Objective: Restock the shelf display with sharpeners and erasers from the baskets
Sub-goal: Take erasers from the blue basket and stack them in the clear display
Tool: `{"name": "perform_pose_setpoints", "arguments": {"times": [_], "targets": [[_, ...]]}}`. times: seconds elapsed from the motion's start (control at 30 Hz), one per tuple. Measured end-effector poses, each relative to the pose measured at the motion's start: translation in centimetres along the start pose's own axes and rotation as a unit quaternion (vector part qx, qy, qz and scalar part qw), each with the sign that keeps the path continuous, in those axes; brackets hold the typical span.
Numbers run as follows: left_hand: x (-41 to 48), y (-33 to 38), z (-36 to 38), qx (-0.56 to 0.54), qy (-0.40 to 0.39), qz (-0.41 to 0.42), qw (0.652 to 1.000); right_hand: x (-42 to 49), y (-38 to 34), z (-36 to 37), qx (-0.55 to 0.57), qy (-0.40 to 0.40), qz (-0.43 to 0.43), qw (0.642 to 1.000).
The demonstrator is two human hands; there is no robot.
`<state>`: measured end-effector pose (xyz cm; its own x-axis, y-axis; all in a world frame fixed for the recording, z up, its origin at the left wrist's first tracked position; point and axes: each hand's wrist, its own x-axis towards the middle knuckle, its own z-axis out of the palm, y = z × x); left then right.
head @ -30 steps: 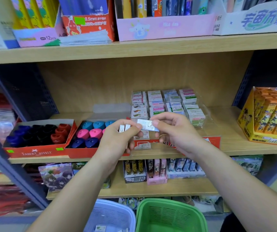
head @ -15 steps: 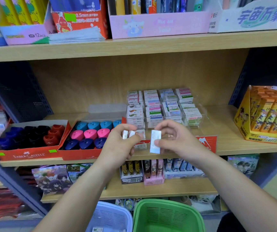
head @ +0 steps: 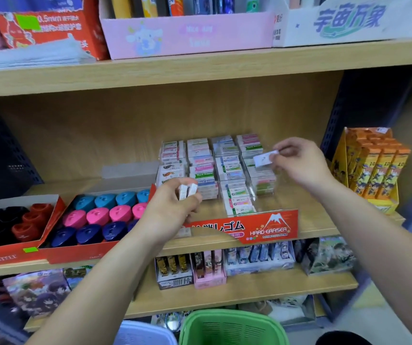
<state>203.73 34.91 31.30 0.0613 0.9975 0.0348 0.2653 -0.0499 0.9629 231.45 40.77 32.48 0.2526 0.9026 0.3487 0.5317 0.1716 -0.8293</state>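
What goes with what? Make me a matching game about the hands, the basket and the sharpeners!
Things:
1. right hand
2. left hand
3. green basket
4. pink sharpeners

Matches:
A. below the shelves
B. in a red tray
C. pinches a single eraser
D. holds a stack of erasers

Pairs: 1-C, 2-D, 3-A, 4-B.

The eraser (head: pixel 264 158) I pinch is white with small dark marks; the pair of erasers (head: pixel 188 191) I grip is white too. Left of the red display box (head: pixel 267 227), sharpeners (head: pixel 97 216) run blue, pink, navy. Below it, a green basket (head: pixel 224 319).
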Motion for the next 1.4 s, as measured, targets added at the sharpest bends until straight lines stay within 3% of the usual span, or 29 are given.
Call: {"name": "perform_pose_setpoints", "arguments": {"times": [0.23,0.4,0.47,0.57,0.7,0.83,1.13,1.4], "targets": [[0.4,0.2,0.5,0.012,-0.005,0.015,1.000,1.6,0.4,0.1,-0.173,-0.095,-0.062,0.978],[0.1,0.4,0.7,-0.005,0.014,0.018,1.000,1.0,1.8,0.5,-0.226,-0.086,-0.110,0.964],[0.0,0.3,0.7,-0.016,0.020,0.024,0.999,0.6,1.8,0.7,-0.223,-0.046,-0.107,0.968],[-0.2,0.3,0.8,-0.042,0.029,0.027,0.998,-1.5,-0.2,0.9,-0.156,-0.010,-0.130,0.979],[-1.1,0.7,0.9,-0.006,0.051,0.056,0.997,-6.0,-4.8,2.8,0.079,-0.186,-0.062,0.977],[-2.4,0.9,0.5,0.041,0.063,0.112,0.991,-8.2,-6.7,4.5,0.165,-0.265,-0.002,0.950],[-4.5,0.0,-1.8,0.043,0.074,0.111,0.990,-9.5,-7.3,4.6,0.268,-0.255,0.054,0.927],[-6.1,-0.3,-1.6,-0.013,0.001,0.072,0.997,-12.1,-6.9,5.4,0.353,-0.262,0.108,0.892]]}}
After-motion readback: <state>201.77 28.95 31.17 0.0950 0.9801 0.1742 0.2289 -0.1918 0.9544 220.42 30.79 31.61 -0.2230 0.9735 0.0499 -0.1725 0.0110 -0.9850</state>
